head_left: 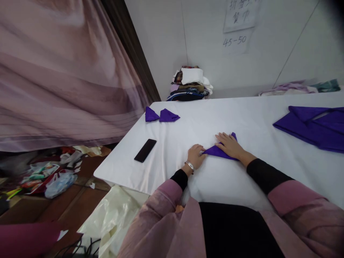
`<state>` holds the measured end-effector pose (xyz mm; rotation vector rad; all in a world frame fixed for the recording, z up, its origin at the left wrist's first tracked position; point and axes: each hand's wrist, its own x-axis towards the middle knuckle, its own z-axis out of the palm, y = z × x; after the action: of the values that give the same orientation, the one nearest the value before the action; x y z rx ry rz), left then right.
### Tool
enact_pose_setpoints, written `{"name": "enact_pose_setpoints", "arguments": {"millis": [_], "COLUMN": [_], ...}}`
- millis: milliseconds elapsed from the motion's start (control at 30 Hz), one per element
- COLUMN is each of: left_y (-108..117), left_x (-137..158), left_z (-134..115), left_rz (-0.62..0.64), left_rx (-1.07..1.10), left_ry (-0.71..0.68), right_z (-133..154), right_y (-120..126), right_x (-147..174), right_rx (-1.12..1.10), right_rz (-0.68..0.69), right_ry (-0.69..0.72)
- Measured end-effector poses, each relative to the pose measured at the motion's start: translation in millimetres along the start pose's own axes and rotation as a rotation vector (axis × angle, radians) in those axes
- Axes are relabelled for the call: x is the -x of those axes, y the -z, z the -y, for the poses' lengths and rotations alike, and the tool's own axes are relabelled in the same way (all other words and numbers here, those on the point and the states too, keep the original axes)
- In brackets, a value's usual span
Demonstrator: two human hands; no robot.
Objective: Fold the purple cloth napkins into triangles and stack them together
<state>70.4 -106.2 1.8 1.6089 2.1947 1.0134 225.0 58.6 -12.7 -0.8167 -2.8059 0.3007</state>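
Note:
A small purple cloth napkin [219,152], folded into a flat triangle-like shape, lies on the white-covered table [182,132] in front of me. My left hand [195,156], with a silver bracelet at the wrist, has its curled fingers closed at the napkin's pointed left corner. Flat across the napkin's right part rests my right hand [230,146], its fingers stretched out and covering some of the cloth. Two small folded purple napkins [168,115] [151,114] sit close together near the far left corner of the table.
A black phone [145,150] lies on the table's left side. Several larger purple cloths [317,127] are heaped at the right. Behind the table stands a stack of folded clothes [189,84]. A pink curtain [67,71] hangs left; bags [60,182] cover the floor below.

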Motion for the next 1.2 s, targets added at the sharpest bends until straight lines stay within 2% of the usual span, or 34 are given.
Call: {"name": "enact_pose_setpoints", "arguments": {"millis": [133, 267, 500, 700, 867, 1033, 1200], "left_y": [0.1, 0.7, 2.2, 3.4, 2.4, -1.7, -3.5], "left_x": [-1.2, -3.4, -6.7, -5.0, -4.3, -1.0, 0.6], "left_z": [1.2, 0.0, -2.3, -4.3, -6.0, -7.4, -12.3], "left_rz": [0.043, 0.035, 0.073, 0.121, 0.141, 0.113, 0.076], "left_rx": [0.004, 0.007, -0.052, -0.106, -0.146, -0.208, -0.300], "left_ry": [0.029, 0.046, -0.006, -0.052, -0.045, -0.049, -0.071], "right_z": [-0.6, 0.3, 2.8, 0.1, -5.5, -7.7, -8.5], "right_y": [2.8, 5.2, 9.7, 9.6, 9.0, 9.3, 7.9], "right_x": [1.7, 3.1, 4.4, 5.2, 5.4, 4.7, 4.3], "right_rx": [-0.066, -0.099, -0.156, -0.037, 0.027, 0.056, 0.060], "right_rz": [-0.024, -0.040, -0.079, -0.107, -0.052, -0.007, -0.018], "right_ry": [0.005, 0.017, 0.059, 0.007, -0.074, -0.062, -0.055]}}
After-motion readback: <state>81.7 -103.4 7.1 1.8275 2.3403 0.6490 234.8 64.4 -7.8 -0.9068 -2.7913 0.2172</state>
